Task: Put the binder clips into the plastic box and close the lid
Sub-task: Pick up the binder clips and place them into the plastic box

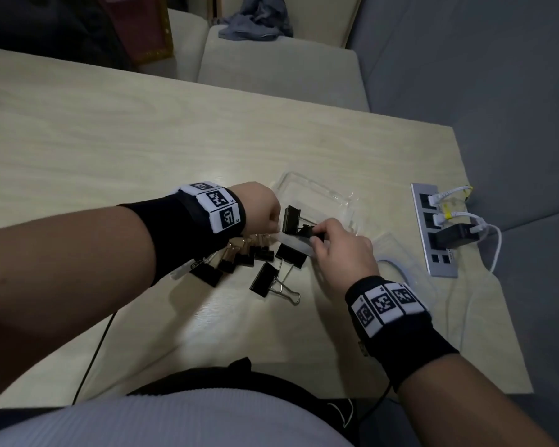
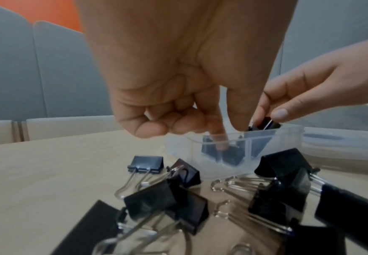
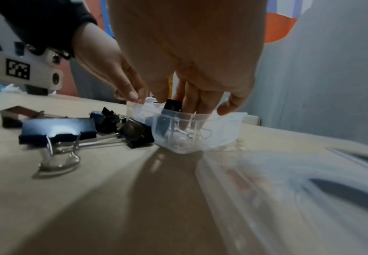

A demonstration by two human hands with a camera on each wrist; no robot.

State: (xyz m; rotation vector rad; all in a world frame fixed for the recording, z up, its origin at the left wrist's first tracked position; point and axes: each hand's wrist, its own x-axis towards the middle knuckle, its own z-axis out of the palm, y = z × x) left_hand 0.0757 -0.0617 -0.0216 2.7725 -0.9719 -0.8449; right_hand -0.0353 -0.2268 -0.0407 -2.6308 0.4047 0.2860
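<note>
left hand point(image 1: 261, 206) grip: pinching binder clip point(image 1: 290, 220) inside clear plastic box point(image 1: 347, 204) | right hand point(image 1: 342, 250) grip: clamped on second clip point(image 1: 309, 233) | loose clips point(image 1: 239, 261) on surface point(image 1: 110, 150)

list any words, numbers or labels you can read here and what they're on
No readable words or numbers in any view.
Left wristband: black-and-white square code markers, patterns only; a tiny character beside one is too small to read.
Right wristband: the same kind of markers, no text.
White wrist device: one square code marker, no letters.
Binder clips, plastic box, power strip: no legible print.
</note>
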